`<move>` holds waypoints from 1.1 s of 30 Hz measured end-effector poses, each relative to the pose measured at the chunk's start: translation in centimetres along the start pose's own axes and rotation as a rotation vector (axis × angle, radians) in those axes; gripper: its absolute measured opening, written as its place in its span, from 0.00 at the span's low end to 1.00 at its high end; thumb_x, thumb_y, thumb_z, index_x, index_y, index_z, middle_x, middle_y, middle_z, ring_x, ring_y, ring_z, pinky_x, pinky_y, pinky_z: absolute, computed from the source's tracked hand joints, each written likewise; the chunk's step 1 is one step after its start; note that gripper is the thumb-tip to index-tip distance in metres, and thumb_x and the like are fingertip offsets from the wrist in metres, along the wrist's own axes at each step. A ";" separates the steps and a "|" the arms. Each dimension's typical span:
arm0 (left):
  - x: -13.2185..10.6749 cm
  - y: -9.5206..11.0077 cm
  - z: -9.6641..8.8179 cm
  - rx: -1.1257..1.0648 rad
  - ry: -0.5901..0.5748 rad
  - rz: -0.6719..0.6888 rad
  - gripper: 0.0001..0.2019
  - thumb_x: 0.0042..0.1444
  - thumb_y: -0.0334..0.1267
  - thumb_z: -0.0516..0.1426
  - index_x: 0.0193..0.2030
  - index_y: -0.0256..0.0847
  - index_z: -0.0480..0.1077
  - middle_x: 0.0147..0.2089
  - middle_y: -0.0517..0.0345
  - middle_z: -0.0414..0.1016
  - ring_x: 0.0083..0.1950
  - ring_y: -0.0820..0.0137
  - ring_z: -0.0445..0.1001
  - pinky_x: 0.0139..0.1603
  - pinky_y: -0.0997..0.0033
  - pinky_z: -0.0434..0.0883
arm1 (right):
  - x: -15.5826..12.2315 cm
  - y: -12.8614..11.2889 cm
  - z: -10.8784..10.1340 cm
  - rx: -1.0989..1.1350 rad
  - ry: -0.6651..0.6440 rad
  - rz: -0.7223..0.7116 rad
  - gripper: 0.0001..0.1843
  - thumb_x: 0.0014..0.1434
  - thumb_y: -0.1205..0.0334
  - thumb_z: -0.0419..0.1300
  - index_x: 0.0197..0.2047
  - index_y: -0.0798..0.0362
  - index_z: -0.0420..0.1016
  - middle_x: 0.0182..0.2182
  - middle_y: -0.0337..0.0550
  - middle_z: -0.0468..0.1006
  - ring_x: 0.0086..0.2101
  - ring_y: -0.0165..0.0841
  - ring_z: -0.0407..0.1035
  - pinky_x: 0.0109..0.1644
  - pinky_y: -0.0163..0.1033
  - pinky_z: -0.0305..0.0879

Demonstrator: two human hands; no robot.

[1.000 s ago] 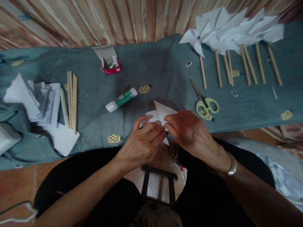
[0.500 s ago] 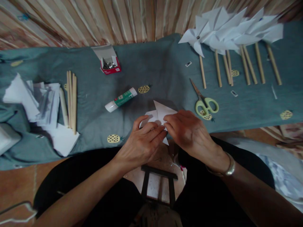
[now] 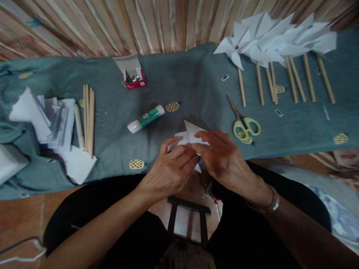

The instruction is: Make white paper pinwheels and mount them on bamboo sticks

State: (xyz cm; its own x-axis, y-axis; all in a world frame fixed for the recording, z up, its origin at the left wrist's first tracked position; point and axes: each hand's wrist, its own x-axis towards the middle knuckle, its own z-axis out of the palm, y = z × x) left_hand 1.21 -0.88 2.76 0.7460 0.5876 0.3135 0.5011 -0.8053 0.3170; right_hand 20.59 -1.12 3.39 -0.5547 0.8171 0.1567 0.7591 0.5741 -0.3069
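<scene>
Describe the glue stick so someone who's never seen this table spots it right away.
Start at the grey-green cloth and look just beyond the left hand, which holds folded white paper. The glue stick lies there on its side, slanted. Unlike the long bare wooden sticks farther left, it is a short white tube with a green label.

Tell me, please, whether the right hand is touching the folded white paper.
Touching. The head view shows the right hand with its fingertips pressed onto the folded white paper, opposite the left hand.
</scene>
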 end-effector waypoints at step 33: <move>-1.0 -2.1 -0.6 0.015 0.171 -0.144 0.09 0.61 0.36 0.57 0.47 0.36 0.72 0.46 0.48 0.80 0.41 0.65 0.78 0.41 0.64 0.70 | 0.0 2.4 0.2 0.325 0.194 0.226 0.21 0.64 0.68 0.47 0.58 0.59 0.70 0.51 0.57 0.77 0.53 0.44 0.72 0.57 0.52 0.69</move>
State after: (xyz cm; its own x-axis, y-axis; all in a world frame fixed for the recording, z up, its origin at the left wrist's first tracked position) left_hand -0.84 0.25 2.35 0.5816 0.7007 0.4131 0.6048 -0.7121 0.3565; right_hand 22.34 0.26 2.41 -0.2891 0.9328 0.2151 0.6900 0.3588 -0.6286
